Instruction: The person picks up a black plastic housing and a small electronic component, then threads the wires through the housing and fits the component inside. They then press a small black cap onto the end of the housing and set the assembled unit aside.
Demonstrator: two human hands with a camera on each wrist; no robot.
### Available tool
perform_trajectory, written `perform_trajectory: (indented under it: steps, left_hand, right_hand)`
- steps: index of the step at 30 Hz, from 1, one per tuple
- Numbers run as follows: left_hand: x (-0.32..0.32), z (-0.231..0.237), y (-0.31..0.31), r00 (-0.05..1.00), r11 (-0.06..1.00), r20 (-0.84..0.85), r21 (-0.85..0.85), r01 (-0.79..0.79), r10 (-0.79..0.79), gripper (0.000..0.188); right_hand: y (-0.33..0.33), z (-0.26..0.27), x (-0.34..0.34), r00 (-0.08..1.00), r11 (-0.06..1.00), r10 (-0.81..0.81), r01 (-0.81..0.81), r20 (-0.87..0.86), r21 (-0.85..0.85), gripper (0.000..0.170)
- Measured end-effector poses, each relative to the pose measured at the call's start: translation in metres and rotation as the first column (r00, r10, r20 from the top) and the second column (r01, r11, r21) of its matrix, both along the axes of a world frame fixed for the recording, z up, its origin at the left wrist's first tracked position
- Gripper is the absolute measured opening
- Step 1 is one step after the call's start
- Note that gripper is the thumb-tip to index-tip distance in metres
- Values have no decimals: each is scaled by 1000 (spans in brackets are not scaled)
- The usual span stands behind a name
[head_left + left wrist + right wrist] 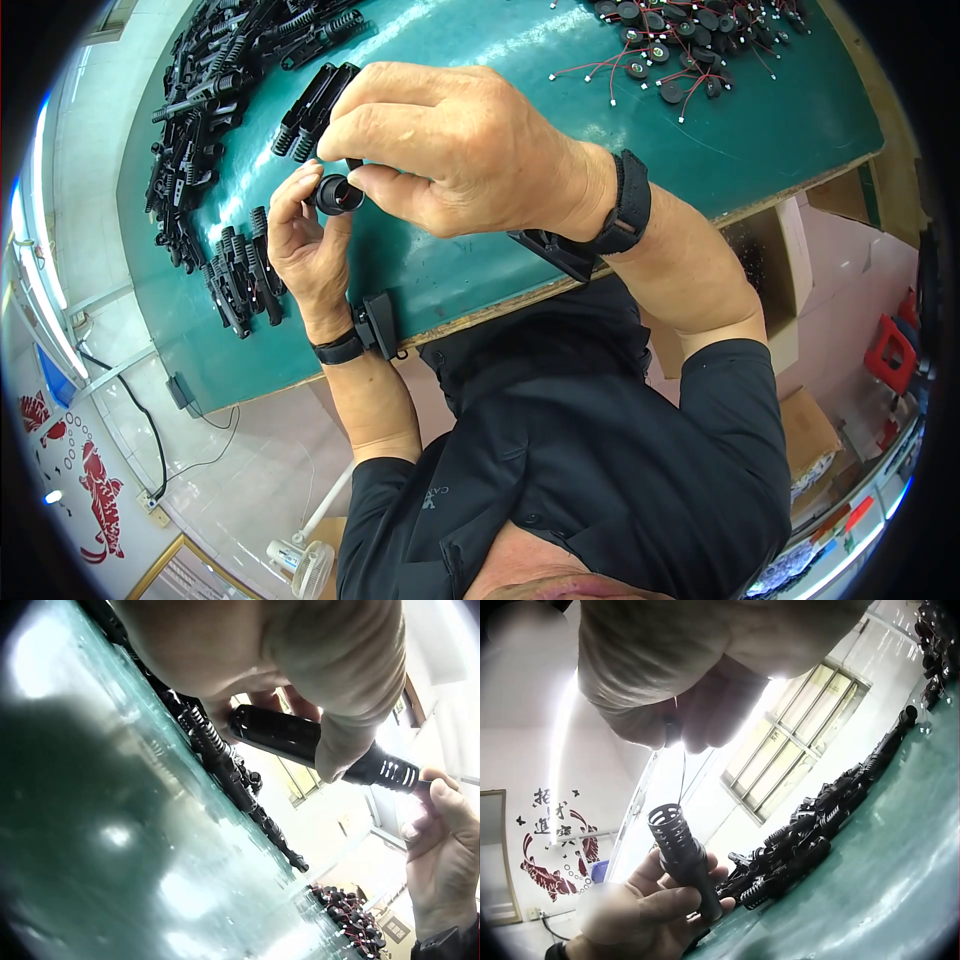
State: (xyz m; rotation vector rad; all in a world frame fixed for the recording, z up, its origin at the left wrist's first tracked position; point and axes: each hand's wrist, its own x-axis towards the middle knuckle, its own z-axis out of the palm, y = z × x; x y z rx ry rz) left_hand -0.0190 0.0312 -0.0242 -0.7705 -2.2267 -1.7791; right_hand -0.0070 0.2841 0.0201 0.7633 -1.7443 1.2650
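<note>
My left hand grips a black cylindrical housing with a slotted open end, its fingers and thumb wrapped around the body. In the head view the open end faces up, with a bit of red inside. Just above that end, my right hand pinches a small dark piece between thumb and fingers, mostly hidden by them. A thin wire runs from the piece down to the housing's mouth in the right wrist view. The left wrist view shows the fingertips right at the slotted end.
Many similar black housings lie piled along the green table's left side, with smaller groups nearer the hands. Round black parts with red wires are heaped at the far right. The table's front edge runs close to the person's body.
</note>
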Motion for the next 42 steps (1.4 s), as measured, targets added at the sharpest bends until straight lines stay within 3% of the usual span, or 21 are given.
perform_trajectory:
  steps: [8,20,28,31,42]
  left_hand:
    - [0,-2,0,998,997,16,46,-65,65,49]
    - [-1,-2,1,996,995,1,43,-91,91,48]
    - [-1,-3,-1,997,995,44,74,-60,57,50]
    - [-1,-3,-1,997,995,60,86,-56,50,50]
    - [-2,-4,0,998,993,58,120,-16,9,51]
  right_hand:
    - [-1,2,-2,997,999,-19,15,-78,-45,31]
    - [-2,7,3,996,994,74,-79,-57,-79,33]
    - [-1,5,7,978,976,192,-181,81,-125,31]
    - [1,7,9,942,960,262,-231,211,-161,27]
    - [3,8,9,881,936,333,-263,337,-236,21]
